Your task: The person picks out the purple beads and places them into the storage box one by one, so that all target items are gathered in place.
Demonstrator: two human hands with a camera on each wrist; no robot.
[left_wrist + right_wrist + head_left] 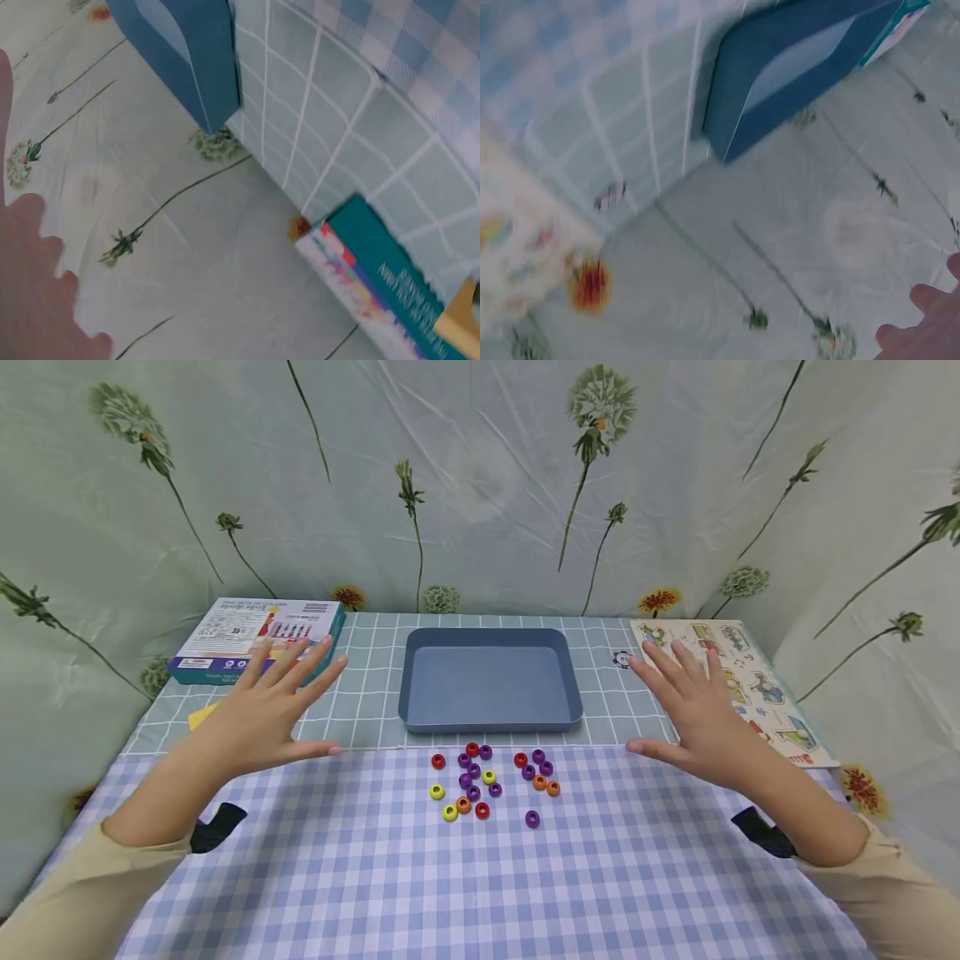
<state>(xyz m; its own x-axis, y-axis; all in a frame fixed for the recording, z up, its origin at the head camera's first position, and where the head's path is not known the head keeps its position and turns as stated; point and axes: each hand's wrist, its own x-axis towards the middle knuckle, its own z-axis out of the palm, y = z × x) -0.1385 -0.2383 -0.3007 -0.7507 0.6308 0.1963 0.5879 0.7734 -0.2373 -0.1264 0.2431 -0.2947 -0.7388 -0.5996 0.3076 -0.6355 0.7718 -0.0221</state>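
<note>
Lying loose, beads (495, 792) show in head view only.

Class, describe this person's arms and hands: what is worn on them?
The left sleeve and right sleeve are plain beige. Beside the end of each is a black strap-like piece. The left hand and right hand are gloveless, with no rings visible.

Head view bright enough, light soft and even. Pale glare on my glossy backdrop (480, 477); soft shadow below my left hand (270, 718) on checked cloth (360, 877). Wide lens stretches my sleeves (82, 893) near lower corners. Wrist views dimmer, hazier, colours muted; right one blurs picture board (532, 202), details I can't make out surely.
</note>
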